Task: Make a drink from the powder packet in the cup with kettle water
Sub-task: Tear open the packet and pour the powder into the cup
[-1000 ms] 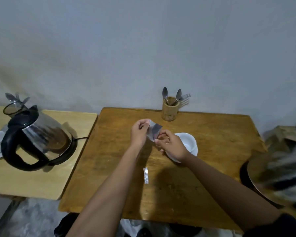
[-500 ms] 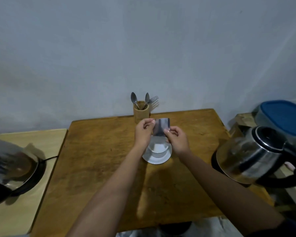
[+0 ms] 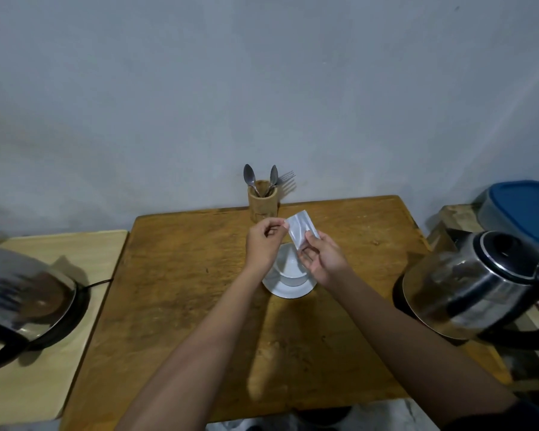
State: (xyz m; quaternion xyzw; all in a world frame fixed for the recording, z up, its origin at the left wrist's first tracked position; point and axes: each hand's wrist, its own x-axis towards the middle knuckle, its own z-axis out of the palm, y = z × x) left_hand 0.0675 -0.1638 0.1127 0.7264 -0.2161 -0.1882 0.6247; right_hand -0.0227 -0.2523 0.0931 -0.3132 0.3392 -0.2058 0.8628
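Wooden holder (image 3: 262,200) stands upright at far edge of the brown table (image 3: 181,293), close to the grey wall (image 3: 262,88). In it: two spoons (image 3: 249,175), bowls up, w/ a fork (image 3: 286,176) leaning right, tines up. Lighter, pale table (image 3: 75,353) sits just left of the brown one, edges nearly touching. At far right, beyond the brown table's corner, a grey container w/ blue lid (image 3: 525,209) rests on sth brownish; can't tell what. Floor below near edge is dim, blurred.

2 kettles (image 3: 476,287) flank; table (image 3: 184,275) btwn clear.
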